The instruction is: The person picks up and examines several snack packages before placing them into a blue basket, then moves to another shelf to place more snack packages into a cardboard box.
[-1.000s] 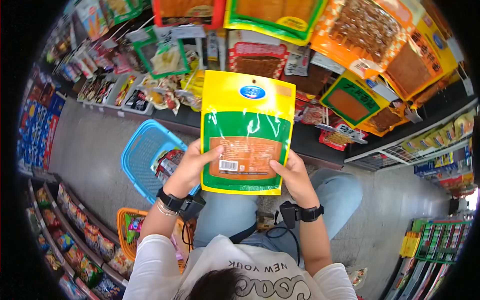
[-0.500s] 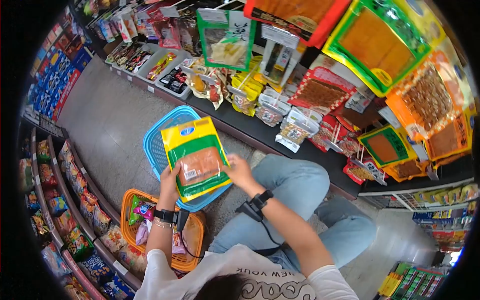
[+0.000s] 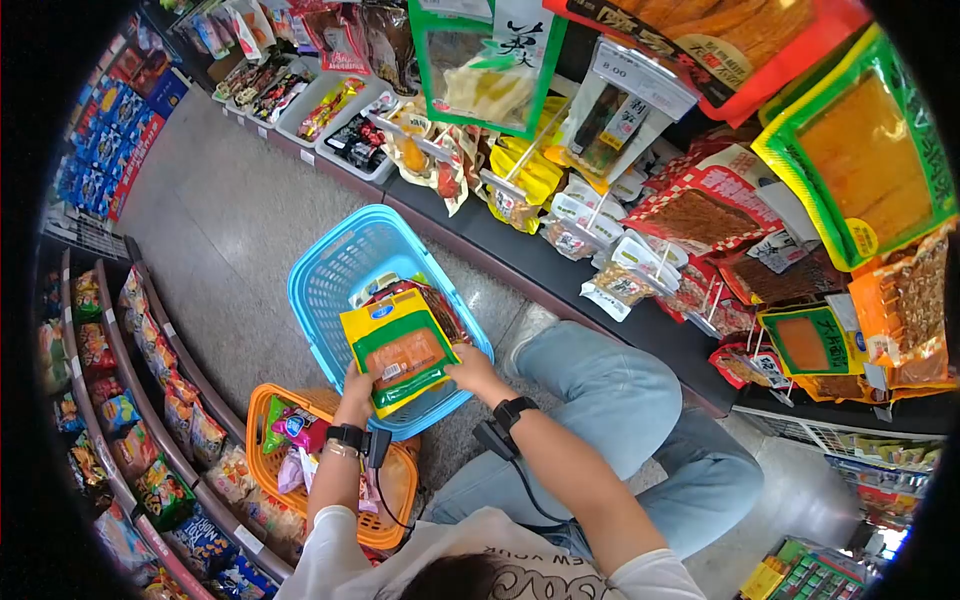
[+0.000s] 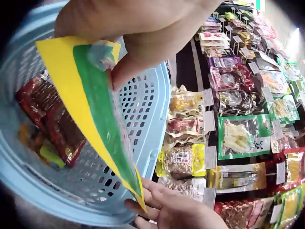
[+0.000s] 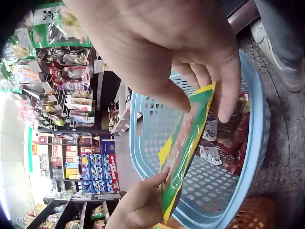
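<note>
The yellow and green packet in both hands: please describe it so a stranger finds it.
Find the pale blue plastic basket on the floor. Over it, the left hand and right hand hold a flat rectangular plastic packet. Unlike the dark red plastic packets in the basket, it is yellow and green, with a blue oval logo.

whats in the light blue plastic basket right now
The light blue plastic basket holds dark red packets and something green. The flat yellow and green packet held over it blocks the head view of whatever lies beneath.
</note>
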A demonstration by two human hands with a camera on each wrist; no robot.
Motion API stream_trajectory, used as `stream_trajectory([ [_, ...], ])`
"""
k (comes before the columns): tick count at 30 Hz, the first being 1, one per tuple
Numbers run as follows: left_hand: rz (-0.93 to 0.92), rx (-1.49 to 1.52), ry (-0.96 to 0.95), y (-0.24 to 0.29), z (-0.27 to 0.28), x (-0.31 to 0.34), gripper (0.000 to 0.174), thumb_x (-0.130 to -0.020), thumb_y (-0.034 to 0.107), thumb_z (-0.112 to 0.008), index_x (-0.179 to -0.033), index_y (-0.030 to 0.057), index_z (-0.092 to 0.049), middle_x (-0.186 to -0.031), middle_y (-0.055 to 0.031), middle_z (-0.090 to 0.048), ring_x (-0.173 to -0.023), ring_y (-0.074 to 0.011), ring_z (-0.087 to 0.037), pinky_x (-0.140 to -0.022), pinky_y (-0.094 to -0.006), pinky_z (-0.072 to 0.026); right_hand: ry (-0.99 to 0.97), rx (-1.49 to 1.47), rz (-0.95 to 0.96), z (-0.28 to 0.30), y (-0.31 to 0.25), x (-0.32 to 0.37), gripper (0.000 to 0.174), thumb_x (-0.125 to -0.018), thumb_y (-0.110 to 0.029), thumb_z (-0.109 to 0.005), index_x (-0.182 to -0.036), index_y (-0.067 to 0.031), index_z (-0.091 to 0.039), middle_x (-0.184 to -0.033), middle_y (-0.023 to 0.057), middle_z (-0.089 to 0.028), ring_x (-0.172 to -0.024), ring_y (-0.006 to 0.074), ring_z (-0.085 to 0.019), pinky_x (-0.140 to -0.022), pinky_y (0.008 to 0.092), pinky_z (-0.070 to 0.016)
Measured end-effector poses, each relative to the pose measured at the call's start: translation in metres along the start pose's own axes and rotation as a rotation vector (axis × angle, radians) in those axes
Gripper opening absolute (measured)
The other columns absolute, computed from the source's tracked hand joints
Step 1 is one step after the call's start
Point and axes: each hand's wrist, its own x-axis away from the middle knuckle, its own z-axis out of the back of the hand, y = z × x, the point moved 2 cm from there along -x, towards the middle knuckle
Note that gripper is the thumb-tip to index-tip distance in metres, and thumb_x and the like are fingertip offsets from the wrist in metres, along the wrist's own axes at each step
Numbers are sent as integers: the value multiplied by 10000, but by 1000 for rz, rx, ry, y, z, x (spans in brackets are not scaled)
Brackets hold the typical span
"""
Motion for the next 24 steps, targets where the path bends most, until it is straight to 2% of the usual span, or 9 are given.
stream_trajectory([
  [4,-16,-24,113,-10,12,-43,416,-839,-59,-559,-1218,69,-447,-1096,-104,-581,-914,-245,-608,-762,-389,-536,230,273,218,-15,14,-22,402,-762,-195,-670,-1095,2,-561,-950,165,-650,-862,274,-644,-705,366,-510],
  [7,-23,-95,190,-23,23,-70,347,-848,-60,-546,-1174,46,-489,-1050,-108,-595,-875,-243,-615,-731,-396,-544,117,64,134,-16,-5,-15,424,-761,-223,-674,-1100,2,-556,-959,163,-649,-924,298,-620,-781,375,-484],
  [9,61,-122,254,-21,17,-69,307,-850,-65,-538,-1141,30,-514,-1019,-111,-603,-850,-245,-620,-710,-397,-548,65,23,137,-17,-14,-15,412,-764,-201,-672,-1097,10,-550,-963,166,-649,-889,276,-633,-750,355,-493],
  [10,92,-172,270,-31,25,-80,259,-885,59,-561,-1137,44,-505,-1000,-99,-592,-835,-253,-590,-698,-428,-509,42,-23,118,-18,-17,-14,408,-765,-193,-672,-1096,12,-550,-965,169,-649,-878,270,-637,-747,352,-494],
  [13,160,-286,348,-28,11,-78,327,-795,-50,-560,-1117,-3,-535,-1009,-140,-607,-817,-280,-631,-638,-418,-541,33,-53,130,-18,-29,-7,374,-758,-162,-670,-1074,8,-566,-947,167,-654,-840,252,-647,-728,337,-498],
  [17,-36,-316,395,-87,66,-161,415,-753,48,-611,-1155,-15,-530,-1057,-119,-585,-993,-283,-573,-816,-459,-468,107,-25,275,-25,-41,-11,307,-737,-129,-670,-1009,-3,-603,-879,147,-670,-797,244,-658,-706,329,-502],
  [18,-84,-275,411,-67,44,-132,474,-764,122,-611,-1213,13,-502,-1115,-110,-570,-1043,-261,-538,-891,-477,-402,135,-52,267,-24,-48,-10,278,-722,-113,-672,-968,1,-614,-829,131,-678,-793,234,-662,-701,321,-504],
  [21,25,-134,244,6,-17,-35,461,-803,162,-570,-1243,63,-477,-1147,-92,-565,-1013,-241,-545,-869,-461,-399,153,-143,280,-20,-61,2,282,-718,-106,-682,-967,6,-613,-833,126,-682,-785,217,-664,-703,309,-504],
  [24,-65,-51,156,22,-22,-17,442,-844,196,-531,-1268,104,-446,-1145,-59,-564,-990,-223,-544,-861,-444,-386,176,-257,344,-16,-58,4,280,-721,-111,-705,-964,2,-622,-843,119,-682,-786,188,-662,-697,296,-503],
])
